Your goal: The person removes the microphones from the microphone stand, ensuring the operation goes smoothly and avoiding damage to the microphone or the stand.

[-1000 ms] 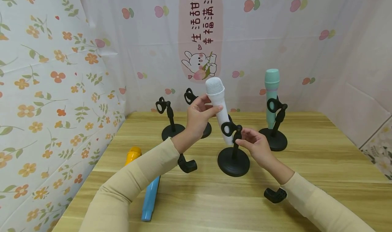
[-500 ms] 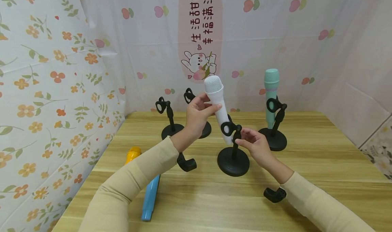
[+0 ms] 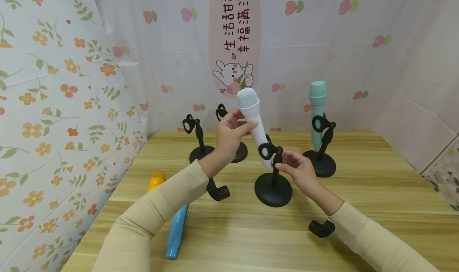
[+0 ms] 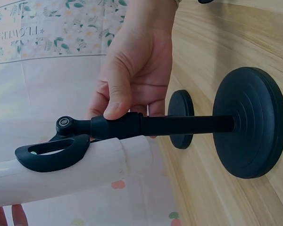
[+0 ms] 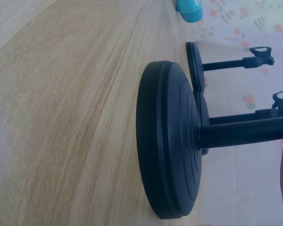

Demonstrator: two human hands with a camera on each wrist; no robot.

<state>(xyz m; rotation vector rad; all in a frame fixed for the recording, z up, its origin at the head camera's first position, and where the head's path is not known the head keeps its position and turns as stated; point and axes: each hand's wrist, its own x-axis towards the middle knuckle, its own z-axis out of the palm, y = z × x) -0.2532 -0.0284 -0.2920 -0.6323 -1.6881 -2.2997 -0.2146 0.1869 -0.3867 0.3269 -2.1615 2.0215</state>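
My left hand (image 3: 229, 136) grips a white microphone (image 3: 259, 133) by its upper body, with the mesh head up and tilted left. The lower body passes through the ring clip (image 4: 52, 154) of a black desktop microphone stand (image 3: 273, 190). Thumb and fingers of my right hand (image 3: 301, 173) pinch this stand's stem just below the clip joint. In the left wrist view the right hand (image 4: 137, 80) shows around the stem, while only left fingertips (image 4: 19, 215) appear under the microphone. The stand's round base (image 5: 167, 141) rests upright on the table.
A mint-green microphone (image 3: 317, 104) stands in another stand (image 3: 320, 162) at right. Two stands with bare clips (image 3: 202, 152) are behind my left arm. Yellow (image 3: 156, 179) and blue (image 3: 176, 232) microphones lie at left. Black angled pieces (image 3: 322, 229) (image 3: 218, 192) are nearer the front.
The white microphone and my left hand have shifted slightly left and up, and the microphone leans a little more. My right hand and the stand have stayed in place.
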